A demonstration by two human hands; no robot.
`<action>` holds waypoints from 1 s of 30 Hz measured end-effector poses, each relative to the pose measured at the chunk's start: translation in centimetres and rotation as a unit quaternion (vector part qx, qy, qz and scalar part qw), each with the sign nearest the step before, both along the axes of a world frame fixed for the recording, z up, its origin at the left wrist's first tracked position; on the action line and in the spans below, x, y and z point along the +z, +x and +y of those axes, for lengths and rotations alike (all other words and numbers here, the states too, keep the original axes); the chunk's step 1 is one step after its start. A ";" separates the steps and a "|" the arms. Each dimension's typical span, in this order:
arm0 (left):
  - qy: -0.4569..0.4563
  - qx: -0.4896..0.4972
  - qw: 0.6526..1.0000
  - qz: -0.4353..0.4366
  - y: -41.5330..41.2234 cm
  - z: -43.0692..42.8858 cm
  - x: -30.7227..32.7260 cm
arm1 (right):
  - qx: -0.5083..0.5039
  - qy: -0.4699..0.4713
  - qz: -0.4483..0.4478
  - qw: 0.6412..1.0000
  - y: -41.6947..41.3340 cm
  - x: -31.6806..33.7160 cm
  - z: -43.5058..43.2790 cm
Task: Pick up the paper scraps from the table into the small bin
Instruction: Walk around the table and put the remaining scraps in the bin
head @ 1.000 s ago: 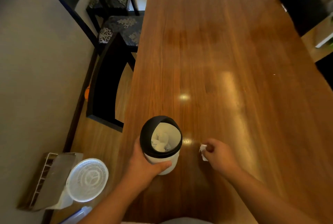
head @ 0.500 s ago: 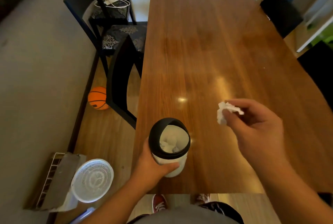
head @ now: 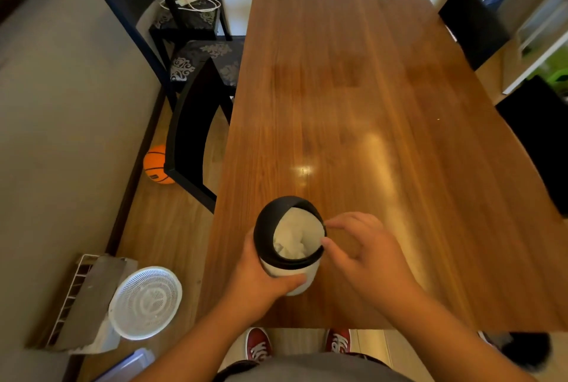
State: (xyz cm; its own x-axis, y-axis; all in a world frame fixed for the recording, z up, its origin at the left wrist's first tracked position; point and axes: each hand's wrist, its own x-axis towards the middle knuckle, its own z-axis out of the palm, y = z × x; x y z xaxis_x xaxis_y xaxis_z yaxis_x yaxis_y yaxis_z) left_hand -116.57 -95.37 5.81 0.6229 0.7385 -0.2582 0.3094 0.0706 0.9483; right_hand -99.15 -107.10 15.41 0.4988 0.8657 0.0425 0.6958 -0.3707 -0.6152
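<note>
A small white bin [head: 302, 275] with a black domed lid stands near the front edge of the wooden table [head: 368, 105]. White crumpled paper scraps [head: 293, 241] fill its opening. My left hand [head: 261, 277] is wrapped around the bin's body from the left. My right hand [head: 365, 246] hovers just right of the lid's rim, thumb and forefinger apart at the opening, with nothing visible between them. I see no loose scraps on the tabletop.
Dark chairs stand at the table's left side [head: 196, 123] and right side [head: 473, 25]. On the floor to the left lie an orange basketball [head: 156, 165] and a white fan [head: 144, 301]. My red shoes [head: 258, 348] show below the table's edge.
My right hand lifted a scrap off the table, carried it left to the bin's opening, and now has its fingers apart with no scrap in them. The left hand stayed on the bin.
</note>
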 end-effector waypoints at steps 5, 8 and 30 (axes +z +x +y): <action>0.005 0.014 1.000 0.004 1.6 -1.4 -0.4 | -0.019 -0.124 0.050 0.991 5.2 -5.1 -4.2; 0.008 0.022 1.000 0.008 2.4 -2.0 -0.7 | -0.037 -0.246 0.055 0.967 8.4 -9.8 -7.1; 0.052 0.014 0.997 0.046 10.2 -4.7 -3.6 | -0.097 -0.305 -0.065 0.945 15.0 -17.9 -16.8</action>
State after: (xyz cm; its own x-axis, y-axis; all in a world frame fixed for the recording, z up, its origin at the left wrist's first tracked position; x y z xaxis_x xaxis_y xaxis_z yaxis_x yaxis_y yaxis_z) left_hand -106.34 -100.06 2.23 0.5786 0.7810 -0.2350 0.3949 -0.0162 0.9186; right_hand -84.11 -123.94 -2.54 0.6750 0.6422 -0.3633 0.6340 -0.7567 -0.1596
